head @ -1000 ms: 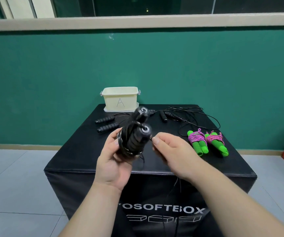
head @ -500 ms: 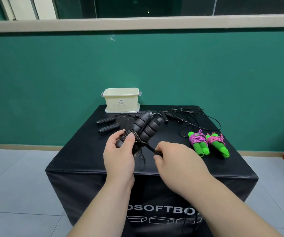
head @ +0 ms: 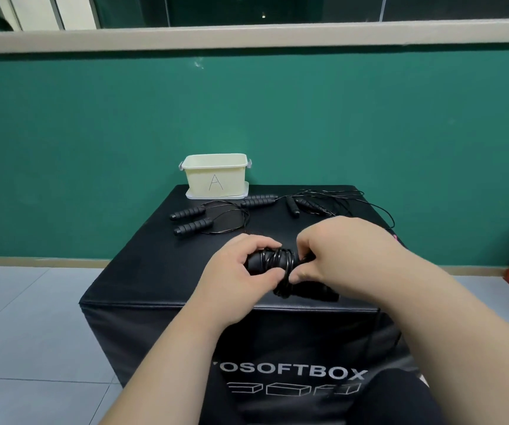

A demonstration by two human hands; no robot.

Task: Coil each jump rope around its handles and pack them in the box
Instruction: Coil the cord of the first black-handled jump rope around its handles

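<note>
A black padded worktop [head: 143,265], viewed from above. At far left a loose black jump rope [head: 193,226] lies with its two foam handles side by side and its cord looped beside them. Just behind it, at the back edge, stands a cream box [head: 215,176] marked "A". Near the front edge, the left hand [head: 235,280] has its grip closed around the left end of a black rope bundle [head: 277,262], cord wound round the handles. The bundle lies crosswise between both hands. The right hand [head: 339,250] pinches its right end, thumb below, fingers above. Behind, at right, another black rope [head: 310,206] lies tangled.
</note>
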